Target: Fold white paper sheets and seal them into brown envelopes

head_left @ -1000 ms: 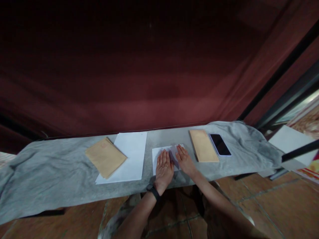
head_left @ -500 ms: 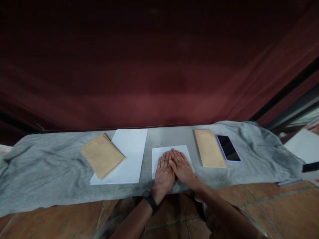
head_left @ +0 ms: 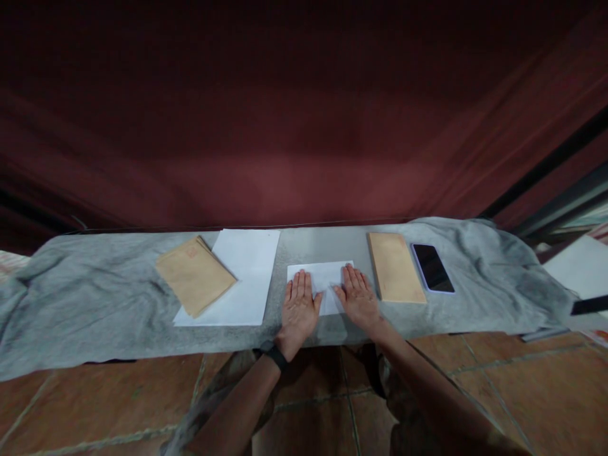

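Note:
A folded-looking sheet of white paper [head_left: 327, 275] lies on the grey cloth in front of me. My left hand [head_left: 300, 307] rests flat on its left side, palm down and fingers stretched. On the paper's right side my right hand [head_left: 360, 299] also lies flat, its fingers stretched forward. A strip of bare paper shows between the two hands. Just right of my right hand is a stack of brown envelopes [head_left: 398, 269]. To the left, more brown envelopes [head_left: 196, 277] lie at an angle on larger white sheets [head_left: 249, 278].
A phone [head_left: 433, 268] with a light purple edge lies right of the envelope stack. The grey cloth [head_left: 95, 291] covers the long narrow surface and is rumpled at both ends. A dark red drape or panel [head_left: 285, 183] rises behind it; below is a tiled floor [head_left: 313, 424].
My hands were together in the middle of the paper; they have slid apart to its left and right sides. The view has tilted slightly, shifting everything up.

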Available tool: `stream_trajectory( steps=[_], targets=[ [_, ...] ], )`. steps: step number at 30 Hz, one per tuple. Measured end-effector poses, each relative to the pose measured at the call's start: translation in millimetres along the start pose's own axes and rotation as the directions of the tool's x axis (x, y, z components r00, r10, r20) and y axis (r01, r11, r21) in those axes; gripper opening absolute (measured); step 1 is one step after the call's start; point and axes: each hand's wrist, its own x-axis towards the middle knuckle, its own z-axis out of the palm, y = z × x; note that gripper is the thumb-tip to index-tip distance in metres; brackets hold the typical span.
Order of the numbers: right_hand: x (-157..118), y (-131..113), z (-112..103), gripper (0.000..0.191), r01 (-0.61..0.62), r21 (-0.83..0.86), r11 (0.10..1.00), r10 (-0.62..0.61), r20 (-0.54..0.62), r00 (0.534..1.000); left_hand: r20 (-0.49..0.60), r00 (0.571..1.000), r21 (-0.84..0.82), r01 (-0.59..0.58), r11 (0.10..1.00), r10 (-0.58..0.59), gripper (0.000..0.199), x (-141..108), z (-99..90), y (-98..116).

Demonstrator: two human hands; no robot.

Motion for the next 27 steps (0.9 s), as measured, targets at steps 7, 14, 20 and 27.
stream_trajectory(
  steps=[7, 14, 20, 27],
  targets=[
    [-11, 1, -5, 0.065, -0.079, -0.039, 0.996, 0.078, -0.029, 0.997, -0.025, 0.996, 0.025, 0.087, 0.996, -0.087, 0.065, 1, -6.1, -8],
    [5, -15, -13, 0.061, 0.001, 0.088, 0.996, -0.007, 0.074, 0.997, 0.043, 0.997, 0.046, -0.061, 0.997, 0.059, 0.057, 14, -9.2, 16],
    [32, -35, -3, 0.057, 0.101, 0.180, 0.978, -0.123, 0.115, 0.986, 0.131, 0.971, 0.072, -0.210, 0.975, 0.199, 0.061, 25, 1.8, 21],
    [39, -31, 5, 0.056, 0.135, 0.131, 0.982, -0.147, 0.093, 0.985, 0.107, 0.982, 0.090, -0.164, 0.982, 0.155, 0.060, 38, 1.6, 7]
  ],
)
